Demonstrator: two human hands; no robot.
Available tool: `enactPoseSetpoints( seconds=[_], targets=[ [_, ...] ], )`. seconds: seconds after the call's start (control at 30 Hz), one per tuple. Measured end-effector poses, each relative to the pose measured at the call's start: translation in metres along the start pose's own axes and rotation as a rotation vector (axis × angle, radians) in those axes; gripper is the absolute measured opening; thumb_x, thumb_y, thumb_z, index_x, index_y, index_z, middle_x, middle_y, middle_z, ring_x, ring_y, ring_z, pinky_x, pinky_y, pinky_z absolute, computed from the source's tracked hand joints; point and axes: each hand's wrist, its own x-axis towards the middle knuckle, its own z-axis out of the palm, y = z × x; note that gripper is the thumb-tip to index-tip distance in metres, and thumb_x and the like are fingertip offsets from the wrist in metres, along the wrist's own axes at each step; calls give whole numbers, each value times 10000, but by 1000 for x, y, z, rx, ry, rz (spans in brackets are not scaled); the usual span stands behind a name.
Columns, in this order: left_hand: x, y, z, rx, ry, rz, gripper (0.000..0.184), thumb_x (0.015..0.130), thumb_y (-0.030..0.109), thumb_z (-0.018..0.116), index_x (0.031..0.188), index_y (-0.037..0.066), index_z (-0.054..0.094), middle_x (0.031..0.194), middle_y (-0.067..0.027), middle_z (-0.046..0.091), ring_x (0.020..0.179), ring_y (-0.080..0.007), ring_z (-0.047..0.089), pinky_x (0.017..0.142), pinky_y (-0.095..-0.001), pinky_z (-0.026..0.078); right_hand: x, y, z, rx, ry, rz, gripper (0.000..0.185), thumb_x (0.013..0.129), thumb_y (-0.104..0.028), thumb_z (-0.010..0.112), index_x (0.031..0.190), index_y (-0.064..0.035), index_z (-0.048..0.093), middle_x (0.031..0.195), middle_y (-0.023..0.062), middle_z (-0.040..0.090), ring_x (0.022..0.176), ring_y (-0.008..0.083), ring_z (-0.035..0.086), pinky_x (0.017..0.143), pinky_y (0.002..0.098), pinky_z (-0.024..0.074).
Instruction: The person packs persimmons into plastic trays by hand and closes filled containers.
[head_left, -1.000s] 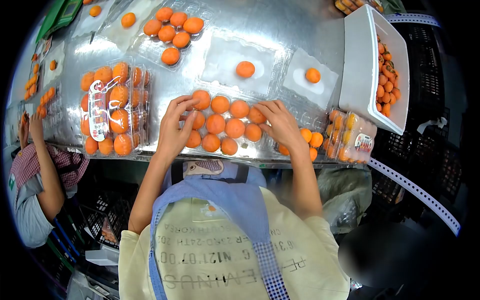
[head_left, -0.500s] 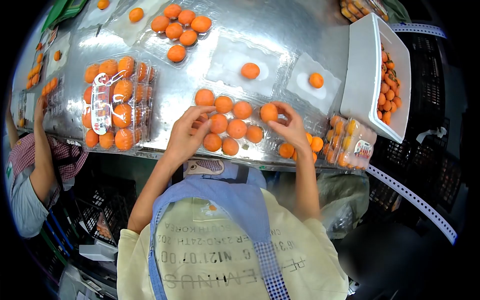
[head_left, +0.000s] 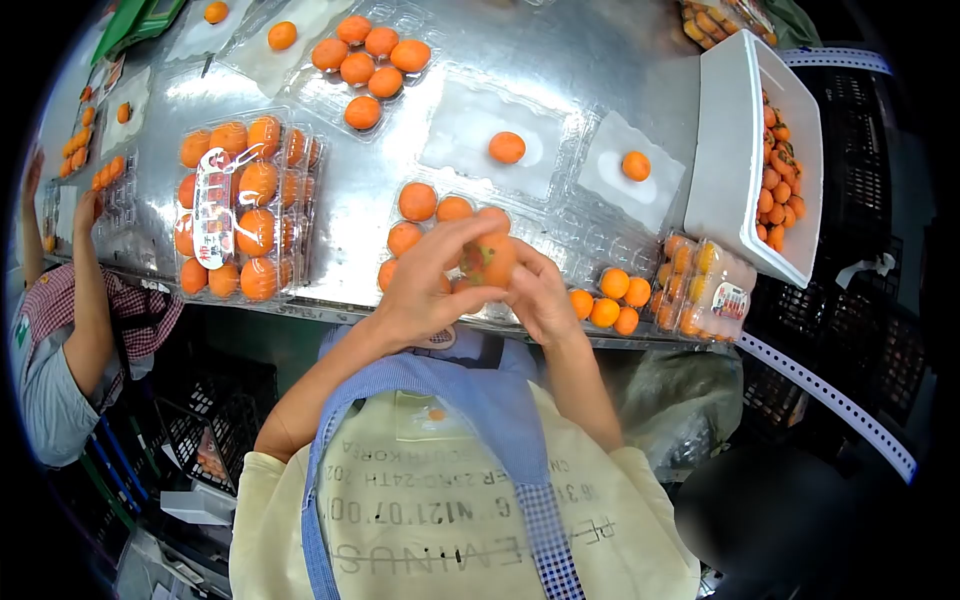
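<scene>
An orange persimmon with a greenish, leafy patch showing is held up between my two hands, slightly blurred. My left hand grips it from the left with thumb and fingers. On its other side, my right hand has its bent fingers against the fruit. Below the hands lies a clear plastic tray with several persimmons set in it, partly hidden by my left hand. Behind this tray, another persimmon rests on a white liner in a clear tray.
Closed clear packs of persimmons stand at left, with a smaller pack at right. Loose orange fruit lies by the table edge. A white foam box holds more fruit. A co-worker's arm reaches in at far left.
My right hand has brought the persimmon left from the tray's right side. My left hand has left the tray's left side and moved right to meet it.
</scene>
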Motion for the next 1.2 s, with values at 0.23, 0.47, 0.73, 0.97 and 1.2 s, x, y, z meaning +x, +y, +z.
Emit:
enactPoseSetpoints(
  seconds=[0.23,0.47,0.73,0.97,1.2],
  targets=[
    [-3,3,-8,58,5,-45,669,674,89,769,1275,51,476,1225,-110,535,1144,-222,506,958,-328,419,7,1,8,-141,34,16,482,886,-205,549,1257,79,434,1180,142,543,1072,192,549,907,314,451],
    [-3,3,-7,-101,-1,-131,644,718,120,748,1288,54,456,1203,-115,534,1103,-214,526,942,-327,423,8,3,9,26,66,94,460,935,-294,495,1212,73,479,1081,127,594,946,183,600,773,303,503],
    [-6,0,-7,-75,47,-223,599,726,108,742,1263,39,485,1133,-115,559,1050,-193,552,907,-308,440,11,2,0,-261,107,-97,441,920,-252,522,1254,28,451,1132,123,548,943,174,586,753,293,498],
    [-6,-4,-8,-147,58,-430,492,804,148,691,1230,-10,501,1073,-105,590,959,-153,588,822,-270,475,6,-9,13,-535,-41,-278,633,754,-110,708,1315,-57,419,1224,109,458,933,166,565,777,282,494],
    [-9,-10,-2,-147,101,-495,422,922,348,510,1180,21,573,760,-69,638,706,-109,603,629,-254,492,15,9,7,-728,148,-339,585,720,-131,754,1243,-63,500,1167,105,516,922,146,567,707,259,501]
  ],
)
